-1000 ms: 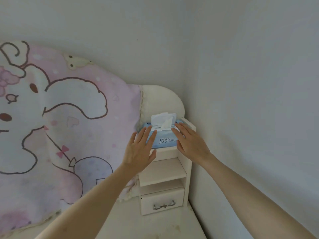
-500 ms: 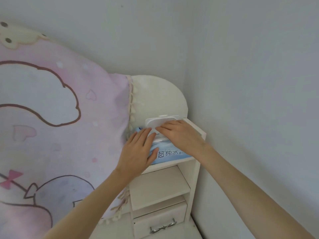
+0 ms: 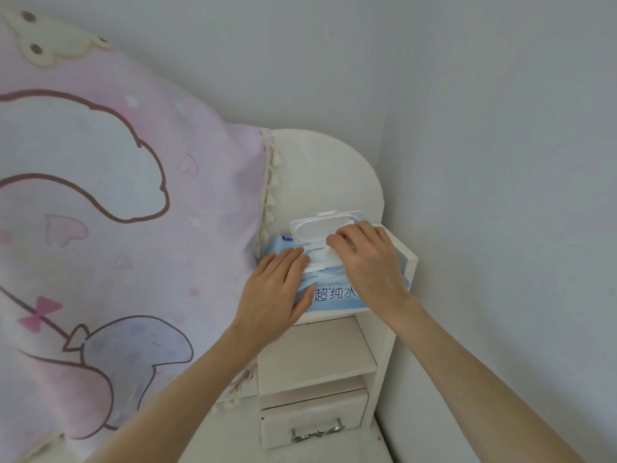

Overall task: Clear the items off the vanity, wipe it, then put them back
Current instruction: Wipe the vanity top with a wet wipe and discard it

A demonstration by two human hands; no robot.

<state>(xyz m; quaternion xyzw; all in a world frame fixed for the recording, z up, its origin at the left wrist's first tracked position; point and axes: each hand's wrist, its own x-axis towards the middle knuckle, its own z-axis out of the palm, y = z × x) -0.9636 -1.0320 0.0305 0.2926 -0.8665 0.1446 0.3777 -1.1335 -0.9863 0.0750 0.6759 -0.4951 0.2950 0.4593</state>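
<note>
On top of the small white shelf unit (image 3: 384,329), the right hand (image 3: 370,262) is curling its fingertips (image 3: 335,241) onto the white wipe (image 3: 320,257) showing at the opening of the blue wet-wipe pack (image 3: 334,295); whether it is truly pinching the sheet, I cannot tell. The left hand (image 3: 277,295) is lying flat and open, pressing down on the pack's left half. The pack's white flip lid (image 3: 320,225) is standing raised behind both hands. Below, a bare shelf and a drawer with a metal handle (image 3: 317,431) are sitting over the vanity top (image 3: 300,457). A pink cartoon cloth (image 3: 117,212) is hanging just beside the pack.
</note>
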